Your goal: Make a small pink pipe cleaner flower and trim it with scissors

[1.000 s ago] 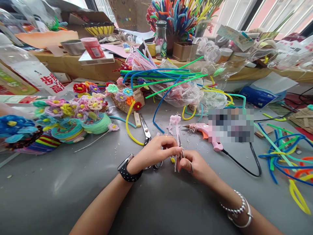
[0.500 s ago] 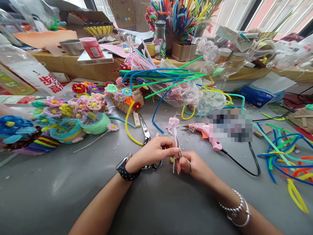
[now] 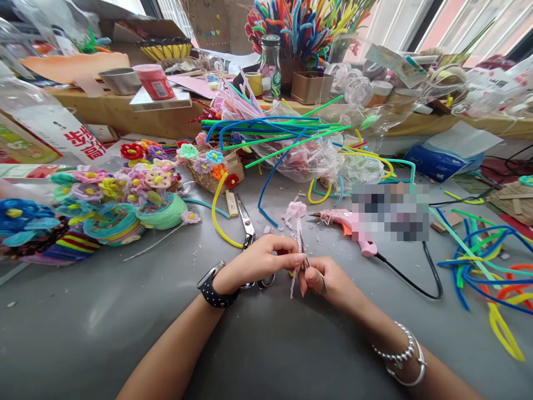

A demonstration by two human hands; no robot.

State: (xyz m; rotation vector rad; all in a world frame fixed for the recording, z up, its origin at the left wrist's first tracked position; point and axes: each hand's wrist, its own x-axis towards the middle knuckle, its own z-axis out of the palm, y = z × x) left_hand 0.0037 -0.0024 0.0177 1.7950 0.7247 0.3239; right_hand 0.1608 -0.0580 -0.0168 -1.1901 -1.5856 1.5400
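Note:
Between the fingers of my left hand (image 3: pixel 266 259), a pale pink pipe-cleaner flower (image 3: pixel 296 210) is pinched by its fuzzy stem, head upward; the stem's lower end hangs below the fingers. My right hand (image 3: pixel 327 276) is closed around small metal scissors (image 3: pixel 304 248). Their slim blades lie along the stem, and the grip is mostly hidden by the fingers. Behind my left hand, larger scissors (image 3: pixel 246 222) lie on the grey table (image 3: pixel 266 344), handles partly covered. Bits of pink fluff are scattered around the flower.
A pink glue gun (image 3: pixel 347 220) lies to the right with its black cord. Pipe-cleaner flowers in pots (image 3: pixel 162 208) stand at left. Loose pipe cleaners (image 3: pixel 478 255) are heaped at far right; more lie on plastic bags (image 3: pixel 291 153) behind. A cluttered wooden ledge (image 3: pixel 187 114) borders the back.
The stem's lower end has swung slightly left, and the flower head has turned a little. Both hands keep nearly the same place and hold.

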